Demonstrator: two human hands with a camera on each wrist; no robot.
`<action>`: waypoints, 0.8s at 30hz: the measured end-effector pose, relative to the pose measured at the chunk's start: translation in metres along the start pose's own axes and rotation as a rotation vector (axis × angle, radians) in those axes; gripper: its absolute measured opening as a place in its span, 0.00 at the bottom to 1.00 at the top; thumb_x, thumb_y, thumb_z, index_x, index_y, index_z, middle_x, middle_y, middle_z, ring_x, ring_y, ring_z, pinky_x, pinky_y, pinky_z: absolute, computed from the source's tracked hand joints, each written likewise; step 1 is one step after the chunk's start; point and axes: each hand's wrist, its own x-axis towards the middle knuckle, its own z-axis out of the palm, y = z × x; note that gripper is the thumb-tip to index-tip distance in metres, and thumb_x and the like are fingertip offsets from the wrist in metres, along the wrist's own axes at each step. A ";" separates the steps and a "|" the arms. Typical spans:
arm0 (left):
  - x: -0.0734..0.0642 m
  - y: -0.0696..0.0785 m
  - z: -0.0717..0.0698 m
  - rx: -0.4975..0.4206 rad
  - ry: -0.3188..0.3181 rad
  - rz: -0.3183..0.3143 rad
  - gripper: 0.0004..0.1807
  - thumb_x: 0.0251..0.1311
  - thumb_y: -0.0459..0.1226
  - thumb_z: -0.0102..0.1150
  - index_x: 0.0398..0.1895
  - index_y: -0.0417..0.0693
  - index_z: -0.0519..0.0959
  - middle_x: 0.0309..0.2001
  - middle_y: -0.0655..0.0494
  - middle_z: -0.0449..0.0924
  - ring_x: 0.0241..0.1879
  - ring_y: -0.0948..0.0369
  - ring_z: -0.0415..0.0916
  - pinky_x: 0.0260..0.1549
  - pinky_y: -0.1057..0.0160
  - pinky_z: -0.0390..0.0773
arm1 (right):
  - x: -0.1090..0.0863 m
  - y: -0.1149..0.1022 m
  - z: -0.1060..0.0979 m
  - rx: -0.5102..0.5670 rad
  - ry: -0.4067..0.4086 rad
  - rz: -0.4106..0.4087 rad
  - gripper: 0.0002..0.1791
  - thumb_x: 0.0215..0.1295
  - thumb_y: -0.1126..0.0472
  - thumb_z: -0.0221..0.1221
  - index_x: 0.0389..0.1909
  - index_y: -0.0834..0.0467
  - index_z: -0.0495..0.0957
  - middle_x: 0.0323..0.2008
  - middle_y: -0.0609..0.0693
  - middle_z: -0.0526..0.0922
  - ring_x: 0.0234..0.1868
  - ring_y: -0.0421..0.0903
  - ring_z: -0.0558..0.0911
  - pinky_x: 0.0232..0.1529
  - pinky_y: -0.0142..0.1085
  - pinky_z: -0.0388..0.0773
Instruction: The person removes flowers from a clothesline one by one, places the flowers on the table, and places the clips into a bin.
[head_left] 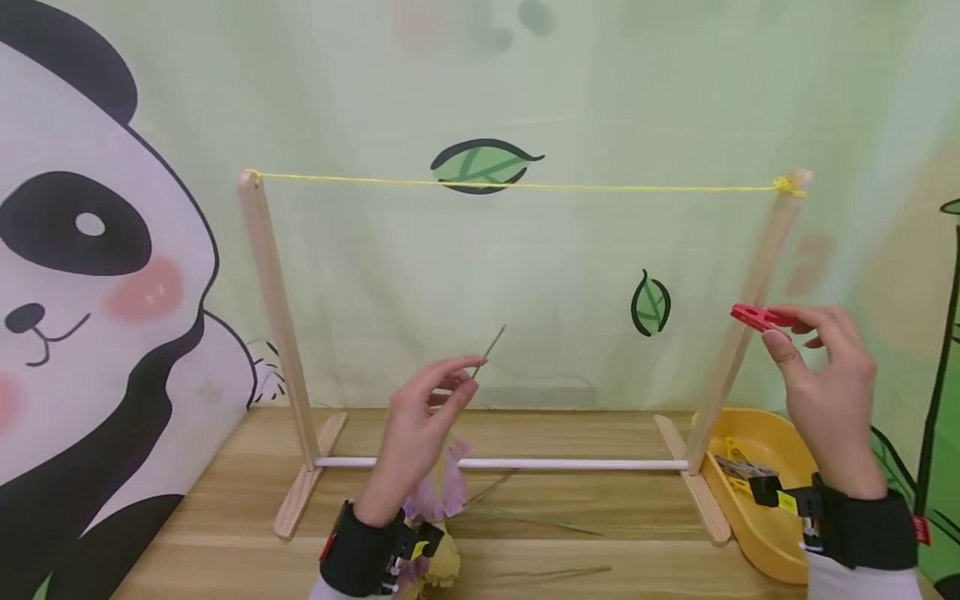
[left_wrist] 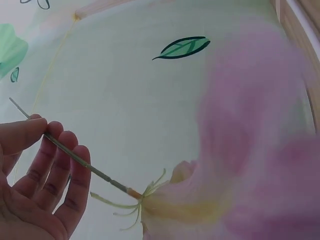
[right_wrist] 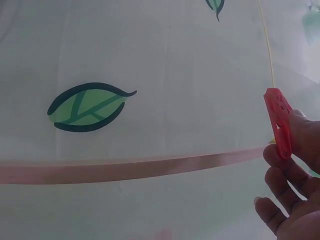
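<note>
My left hand [head_left: 427, 417] pinches the thin green stem [head_left: 491, 343] of a flower between thumb and fingers, in front of the wooden frame. The pink-purple flower head [left_wrist: 250, 150] hangs below the hand, blurred and large in the left wrist view. My right hand [head_left: 832, 392] pinches a red clothespin [head_left: 756, 317] near the frame's right post. In the right wrist view the clothespin lies between thumb and fingers, and its jaws look closed. Above both hands a yellow string [head_left: 600, 187] runs between the tops of the two posts.
The wooden frame's left post [head_left: 276, 317] and right post [head_left: 765, 250] are joined low down by a white rod [head_left: 570, 464]. A yellow tray [head_left: 780, 533] holding clips stands at right. Stems [head_left: 555, 523] and a yellowish flower [head_left: 444, 560] lie on the wooden table [head_left: 225, 500].
</note>
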 end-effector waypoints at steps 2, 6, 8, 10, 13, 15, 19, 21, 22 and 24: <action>0.000 0.001 0.001 0.028 0.003 0.007 0.14 0.65 0.32 0.57 0.53 0.48 0.79 0.40 0.47 0.81 0.41 0.55 0.79 0.37 0.51 0.82 | -0.004 0.004 -0.002 -0.008 0.009 0.011 0.17 0.59 0.71 0.62 0.51 0.64 0.79 0.40 0.32 0.70 0.44 0.35 0.65 0.44 0.28 0.57; -0.002 -0.005 0.001 0.058 0.009 0.019 0.15 0.65 0.33 0.57 0.53 0.50 0.79 0.40 0.48 0.81 0.40 0.55 0.79 0.37 0.51 0.82 | -0.011 0.014 -0.005 -0.007 0.016 0.023 0.18 0.57 0.74 0.63 0.50 0.65 0.80 0.39 0.32 0.70 0.44 0.34 0.65 0.44 0.27 0.57; -0.003 -0.015 0.001 0.075 -0.003 0.028 0.15 0.65 0.34 0.57 0.54 0.54 0.79 0.40 0.51 0.81 0.40 0.58 0.79 0.37 0.53 0.82 | -0.015 0.018 -0.005 -0.010 0.017 0.032 0.18 0.56 0.74 0.63 0.50 0.65 0.80 0.39 0.33 0.70 0.44 0.34 0.65 0.44 0.27 0.57; -0.004 -0.026 0.001 0.094 -0.033 0.038 0.16 0.65 0.36 0.58 0.55 0.57 0.79 0.41 0.53 0.81 0.40 0.60 0.78 0.37 0.55 0.82 | -0.018 0.021 -0.006 -0.017 0.013 0.038 0.18 0.57 0.74 0.63 0.50 0.65 0.80 0.39 0.33 0.70 0.44 0.34 0.65 0.44 0.27 0.58; -0.004 -0.032 -0.002 0.145 -0.092 0.058 0.17 0.64 0.37 0.58 0.55 0.63 0.78 0.40 0.59 0.80 0.39 0.66 0.77 0.36 0.60 0.82 | -0.020 0.024 -0.007 -0.032 0.005 0.040 0.17 0.58 0.73 0.63 0.50 0.66 0.79 0.39 0.32 0.69 0.44 0.33 0.65 0.44 0.27 0.57; -0.004 -0.030 -0.005 0.196 -0.134 0.073 0.18 0.64 0.36 0.58 0.55 0.64 0.78 0.39 0.61 0.80 0.38 0.68 0.76 0.35 0.63 0.81 | -0.019 0.028 -0.007 -0.049 -0.006 0.039 0.16 0.60 0.71 0.62 0.50 0.66 0.79 0.40 0.33 0.69 0.44 0.34 0.65 0.44 0.26 0.57; -0.004 -0.025 -0.008 0.378 -0.206 0.113 0.17 0.66 0.37 0.57 0.55 0.64 0.79 0.37 0.64 0.78 0.32 0.70 0.73 0.29 0.65 0.77 | -0.016 0.035 -0.010 -0.124 -0.059 0.048 0.16 0.63 0.68 0.61 0.51 0.68 0.77 0.41 0.49 0.72 0.46 0.46 0.66 0.45 0.33 0.58; -0.005 -0.025 -0.008 0.464 -0.265 0.116 0.16 0.67 0.36 0.55 0.55 0.62 0.79 0.37 0.63 0.77 0.31 0.69 0.72 0.28 0.65 0.74 | -0.015 0.040 -0.013 -0.176 -0.102 0.069 0.15 0.64 0.67 0.59 0.51 0.68 0.76 0.44 0.59 0.71 0.47 0.55 0.66 0.44 0.41 0.59; -0.006 -0.026 -0.007 0.510 -0.302 0.113 0.15 0.67 0.36 0.55 0.55 0.62 0.79 0.37 0.63 0.77 0.31 0.68 0.72 0.28 0.65 0.74 | -0.015 0.043 -0.014 -0.206 -0.127 0.083 0.15 0.65 0.67 0.59 0.51 0.69 0.76 0.45 0.64 0.70 0.47 0.59 0.66 0.43 0.45 0.59; -0.009 -0.030 -0.003 0.577 -0.387 0.095 0.15 0.67 0.35 0.55 0.54 0.60 0.79 0.39 0.61 0.79 0.32 0.66 0.74 0.29 0.65 0.74 | -0.016 0.048 -0.016 -0.259 -0.183 0.128 0.16 0.67 0.65 0.57 0.52 0.70 0.74 0.47 0.68 0.68 0.47 0.64 0.64 0.39 0.51 0.57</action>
